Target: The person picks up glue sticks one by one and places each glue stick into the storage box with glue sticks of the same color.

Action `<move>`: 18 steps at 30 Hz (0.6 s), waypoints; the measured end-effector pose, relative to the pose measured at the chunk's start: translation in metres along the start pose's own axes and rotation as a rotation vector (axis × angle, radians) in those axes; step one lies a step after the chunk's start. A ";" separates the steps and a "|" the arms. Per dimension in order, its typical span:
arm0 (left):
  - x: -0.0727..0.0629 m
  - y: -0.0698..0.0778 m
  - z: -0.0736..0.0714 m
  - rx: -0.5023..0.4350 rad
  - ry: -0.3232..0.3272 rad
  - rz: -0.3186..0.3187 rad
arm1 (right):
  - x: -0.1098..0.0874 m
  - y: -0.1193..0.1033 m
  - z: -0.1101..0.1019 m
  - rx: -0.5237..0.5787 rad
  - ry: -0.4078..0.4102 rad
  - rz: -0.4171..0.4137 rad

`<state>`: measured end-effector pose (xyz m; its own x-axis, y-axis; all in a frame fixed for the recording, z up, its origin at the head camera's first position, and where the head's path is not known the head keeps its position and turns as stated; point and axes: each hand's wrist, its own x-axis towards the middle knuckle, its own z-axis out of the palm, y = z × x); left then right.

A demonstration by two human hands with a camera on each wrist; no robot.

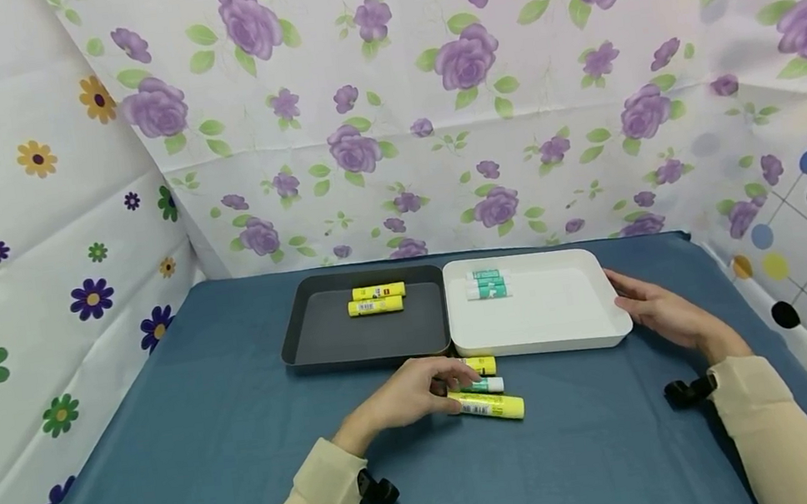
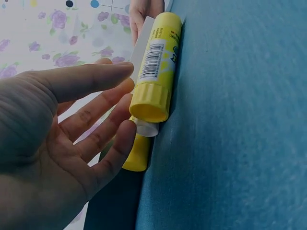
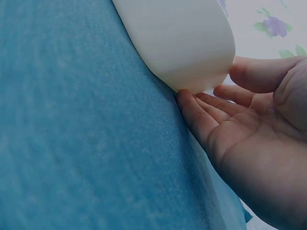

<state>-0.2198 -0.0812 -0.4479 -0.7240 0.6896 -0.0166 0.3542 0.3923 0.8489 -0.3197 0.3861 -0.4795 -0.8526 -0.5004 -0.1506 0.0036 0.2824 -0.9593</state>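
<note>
Three glue sticks lie on the cloth before the trays: a near yellow glue stick (image 1: pixel 489 405), a green glue stick with a white cap (image 1: pixel 494 385) and a far yellow glue stick (image 1: pixel 483 365). My left hand (image 1: pixel 409 394) is at their left ends, its thumb and fingers spread apart beside the near yellow one; in the left wrist view that glue stick (image 2: pixel 156 67) is just past the fingertips. My right hand (image 1: pixel 664 312) touches the right side of the white tray (image 1: pixel 553 301). In the right wrist view, thumb and extended fingers rest against the tray's outer wall (image 3: pixel 192 52).
Two yellow glue sticks (image 1: pixel 376 298) lie in the dark grey tray (image 1: pixel 331 341), left of and against the white one. Two green-and-white glue sticks (image 1: pixel 487 284) lie in the white tray. A blue cloth (image 1: pixel 193 446) covers the table; a flowered curtain (image 1: pixel 385 103) hangs behind.
</note>
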 end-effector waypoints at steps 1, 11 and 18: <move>0.000 0.001 0.000 0.009 -0.003 0.001 | 0.000 0.000 0.000 -0.001 0.001 0.000; 0.001 0.002 0.004 0.098 -0.044 -0.010 | 0.001 -0.001 0.000 -0.005 0.002 0.001; 0.003 0.000 0.005 0.075 -0.073 -0.017 | 0.001 0.000 -0.001 -0.009 -0.002 0.002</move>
<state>-0.2191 -0.0765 -0.4504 -0.6865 0.7236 -0.0717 0.3870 0.4471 0.8064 -0.3206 0.3864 -0.4793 -0.8517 -0.5011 -0.1533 0.0010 0.2909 -0.9567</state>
